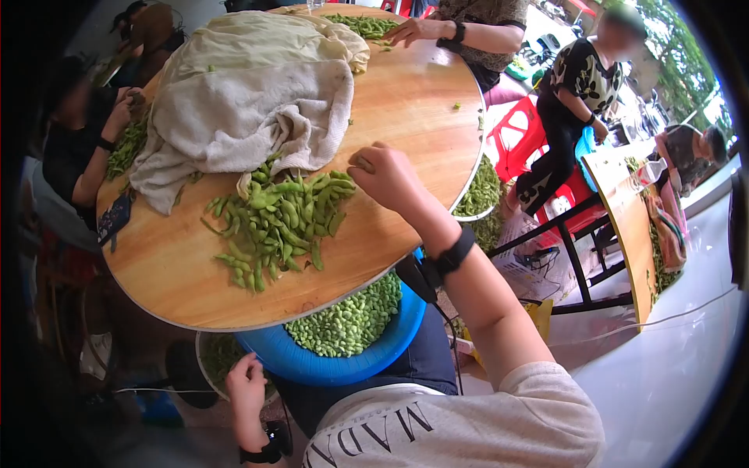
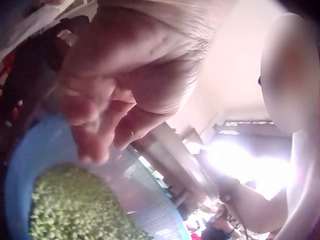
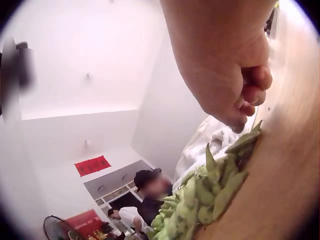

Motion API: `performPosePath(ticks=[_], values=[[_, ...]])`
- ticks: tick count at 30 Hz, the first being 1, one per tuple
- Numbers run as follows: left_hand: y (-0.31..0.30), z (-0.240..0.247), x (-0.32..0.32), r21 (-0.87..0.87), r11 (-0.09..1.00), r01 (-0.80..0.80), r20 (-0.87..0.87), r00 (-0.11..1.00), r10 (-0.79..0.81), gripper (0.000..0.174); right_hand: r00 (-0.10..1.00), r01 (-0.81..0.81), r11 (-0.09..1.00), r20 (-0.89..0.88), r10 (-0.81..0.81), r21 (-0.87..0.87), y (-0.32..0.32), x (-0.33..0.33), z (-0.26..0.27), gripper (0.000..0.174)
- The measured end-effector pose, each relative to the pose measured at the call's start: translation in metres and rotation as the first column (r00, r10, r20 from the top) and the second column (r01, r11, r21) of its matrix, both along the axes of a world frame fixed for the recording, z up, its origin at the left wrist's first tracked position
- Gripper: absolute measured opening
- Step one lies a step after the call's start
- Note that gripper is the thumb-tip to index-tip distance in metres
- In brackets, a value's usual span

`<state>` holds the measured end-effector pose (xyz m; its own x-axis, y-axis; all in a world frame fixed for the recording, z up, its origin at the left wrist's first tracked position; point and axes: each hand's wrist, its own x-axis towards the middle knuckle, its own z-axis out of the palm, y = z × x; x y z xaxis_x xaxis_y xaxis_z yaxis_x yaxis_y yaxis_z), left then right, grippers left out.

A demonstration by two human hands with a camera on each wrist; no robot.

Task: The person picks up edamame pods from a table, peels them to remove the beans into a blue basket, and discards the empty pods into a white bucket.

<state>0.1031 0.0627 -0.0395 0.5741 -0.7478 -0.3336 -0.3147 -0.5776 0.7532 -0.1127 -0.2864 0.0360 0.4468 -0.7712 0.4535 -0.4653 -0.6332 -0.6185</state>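
Observation:
A heap of green soybean pods lies on the round wooden table. My right hand is over the tabletop just right of the heap, its fingers curled in. No pod shows in it, though the inside of the fist is partly hidden. Below the table edge, a blue basin on the lap holds many shelled green beans. My left hand hangs at the basin's left side with loosely bent fingers and nothing visible between them.
A large cloth-covered mound stands behind the pods. People sit around the table with further pods. A container of pods stands right of the table. A phone lies at the left edge.

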Motion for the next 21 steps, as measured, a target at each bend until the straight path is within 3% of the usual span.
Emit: performPosePath(ticks=[3,5,7,9,12,14,15,16,17,18,19,21], values=[[-0.023,0.016,-0.024,-0.129,0.991,0.031,-0.14,0.989,-0.049,0.023,0.953,-0.06,0.995,-0.291,0.079,0.074,-0.026,0.02,-0.02,0.018],[-0.037,0.026,-0.038,-0.218,0.967,0.135,-0.178,0.968,-0.176,0.021,0.85,-0.006,0.985,-0.518,0.095,0.171,-0.021,0.022,-0.001,0.018],[-0.054,0.04,-0.059,-0.251,0.954,0.165,-0.255,0.939,-0.23,0.019,0.824,-0.04,0.986,-0.553,0.126,0.165,-0.024,0.021,-0.011,0.018],[-0.062,0.023,-0.062,-0.267,0.939,0.217,-0.327,0.896,-0.3,0.021,0.961,0.009,0.999,-0.275,0.001,0.035,-0.008,0.007,-0.01,0.017],[-0.085,0.044,-0.089,-0.388,0.907,0.16,-0.382,0.868,-0.317,0.023,0.998,0.059,0.997,-0.033,-0.057,0.058,0.027,-0.016,0.012,0.016],[-0.099,0.067,-0.109,-0.5,0.86,0.103,-0.36,0.879,-0.314,0.026,0.944,-0.211,0.956,0.296,0.146,0.203,0.065,-0.026,0.014,0.015],[-0.106,0.073,-0.118,-0.528,0.846,0.073,-0.357,0.885,-0.3,0.025,0.869,-0.359,0.848,0.472,0.152,0.389,0.09,-0.027,0.014,0.015],[-0.111,0.08,-0.125,-0.557,0.83,0.042,-0.355,0.891,-0.283,0.024,0.859,-0.451,0.715,0.477,0.185,0.534,0.11,-0.03,0.012,0.014],[-0.113,0.082,-0.13,-0.585,0.811,0.011,-0.353,0.897,-0.267,0.023,0.834,-0.48,0.735,0.509,0.213,0.48,0.128,-0.029,0.003,0.014],[-0.114,0.077,-0.134,-0.591,0.806,-0.027,-0.358,0.904,-0.233,0.021,0.819,-0.502,0.687,0.543,0.185,0.525,0.144,-0.03,0.004,0.013],[-0.112,0.078,-0.135,-0.579,0.814,0.043,-0.291,0.922,-0.256,0.021,0.791,-0.549,0.571,0.601,0.118,0.61,0.155,-0.031,0.007,0.012],[-0.108,0.084,-0.133,-0.517,0.841,0.159,-0.154,0.949,-0.274,0.02,0.799,-0.545,0.577,0.584,0.14,0.608,0.162,-0.036,0.002,0.017]])
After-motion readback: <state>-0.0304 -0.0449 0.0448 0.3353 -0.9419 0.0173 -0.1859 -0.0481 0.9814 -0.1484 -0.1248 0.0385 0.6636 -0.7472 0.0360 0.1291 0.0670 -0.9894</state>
